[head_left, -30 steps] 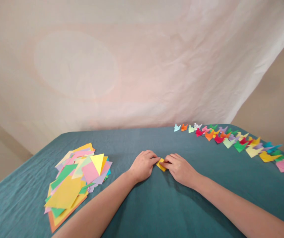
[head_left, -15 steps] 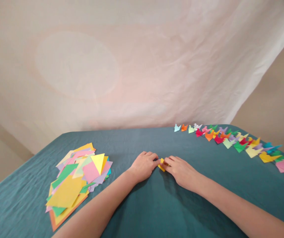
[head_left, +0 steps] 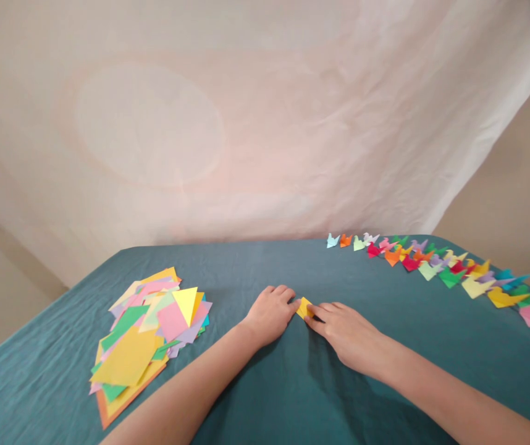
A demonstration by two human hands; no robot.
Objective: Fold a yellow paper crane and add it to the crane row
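A small folded yellow paper [head_left: 304,306] lies on the teal tablecloth [head_left: 293,383] between my two hands. My left hand [head_left: 270,314] rests on the cloth just left of it, fingers curled, fingertips touching the paper's left edge. My right hand [head_left: 346,327] comes from the right, its fingers pressed on the paper's right side and covering part of it. Both hands pinch or press the same piece against the table.
A loose pile of coloured paper squares [head_left: 147,327] lies at the left. A row of several small folded paper birds [head_left: 436,266] runs along the far right edge. A pale cloth backdrop [head_left: 246,123] hangs behind the table.
The hands have shifted slightly on the yellow paper; my right hand slid a little to the right and nearer, showing more of the paper's top. The view moved slightly.
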